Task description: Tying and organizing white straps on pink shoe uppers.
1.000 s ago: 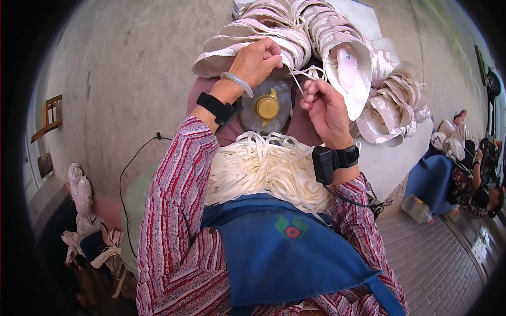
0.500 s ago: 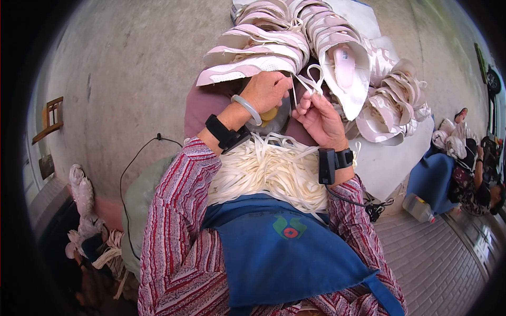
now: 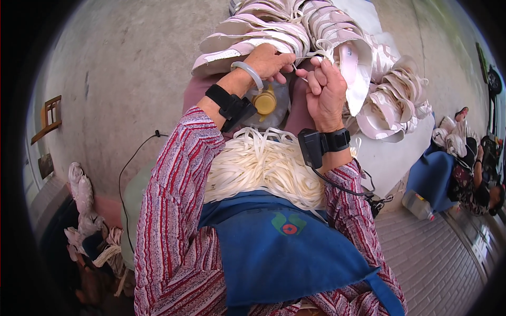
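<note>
My left hand, with a pale bracelet on its wrist, is closed at the near edge of the left row of white and pink shoe uppers. A thin white shoelace runs from its fingertips to my right hand. My right hand is closed in a pinch on the lace, which loops above the fingers. It is beside the nearest upper of the right row, whose pink lining shows. A thick heap of cream shoelaces lies in my lap, nearer than both hands.
A container with a yellow lid stands between my knees. More uppers are piled on a pale board at right. A black cable trails at left. A seated person is at far right, near a plastic jug.
Both hands have moved slightly up, and my right hand has turned with its fingers curled more. The lace loop has shifted toward the right row. The yellow lid is now more fully visible.
</note>
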The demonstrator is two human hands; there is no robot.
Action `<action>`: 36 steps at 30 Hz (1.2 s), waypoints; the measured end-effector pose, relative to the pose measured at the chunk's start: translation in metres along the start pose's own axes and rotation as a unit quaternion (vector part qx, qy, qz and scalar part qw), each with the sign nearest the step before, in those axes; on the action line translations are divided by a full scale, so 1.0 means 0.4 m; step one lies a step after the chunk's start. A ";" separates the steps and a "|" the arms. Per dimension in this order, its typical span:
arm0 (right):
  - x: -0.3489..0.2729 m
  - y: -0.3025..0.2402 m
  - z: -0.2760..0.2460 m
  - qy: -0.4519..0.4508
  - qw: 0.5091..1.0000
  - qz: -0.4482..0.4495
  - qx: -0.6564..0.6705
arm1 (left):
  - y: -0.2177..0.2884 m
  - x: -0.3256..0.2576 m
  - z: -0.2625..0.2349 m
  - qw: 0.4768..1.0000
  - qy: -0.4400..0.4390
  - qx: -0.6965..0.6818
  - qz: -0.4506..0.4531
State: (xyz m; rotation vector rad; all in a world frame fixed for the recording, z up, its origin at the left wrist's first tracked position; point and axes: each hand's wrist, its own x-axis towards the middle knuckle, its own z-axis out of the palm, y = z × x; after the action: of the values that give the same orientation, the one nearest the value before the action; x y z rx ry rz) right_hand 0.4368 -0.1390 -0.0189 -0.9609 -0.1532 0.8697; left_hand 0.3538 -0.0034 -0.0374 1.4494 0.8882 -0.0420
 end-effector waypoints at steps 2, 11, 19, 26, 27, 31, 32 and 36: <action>0.006 -0.008 -0.004 -0.019 0.993 0.101 0.066 | -0.012 -0.002 0.009 0.999 -0.021 -0.028 0.006; -0.032 -0.023 -0.026 -0.016 0.955 0.250 0.160 | 0.015 -0.015 -0.001 0.998 -0.007 0.003 -0.058; -0.193 -0.007 0.051 -0.102 0.926 0.324 0.164 | 0.039 0.007 -0.104 0.999 -0.016 -0.003 -0.042; -0.117 -0.057 -0.023 -0.063 0.955 0.290 0.018 | 0.036 -0.078 -0.030 0.998 -0.047 0.016 -0.029; -0.127 -0.058 -0.029 -0.058 0.952 0.296 -0.041 | 0.039 -0.086 -0.022 0.993 -0.074 0.084 -0.026; -0.173 -0.041 -0.031 -0.044 0.941 0.295 -0.163 | -0.002 -0.088 0.052 0.920 0.140 0.178 0.320; -0.182 -0.043 -0.029 -0.046 0.940 0.288 -0.174 | -0.008 -0.075 0.071 0.893 0.138 0.205 0.376; -0.190 -0.064 -0.029 -0.072 0.925 0.226 -0.298 | -0.010 -0.054 0.099 0.892 0.070 0.303 0.328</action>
State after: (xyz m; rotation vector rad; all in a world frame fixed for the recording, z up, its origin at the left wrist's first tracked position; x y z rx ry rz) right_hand 0.4069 -0.2072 0.0128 -1.5383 -0.3450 1.3617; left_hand 0.3563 -0.0486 -0.0342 2.3095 0.4635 0.3211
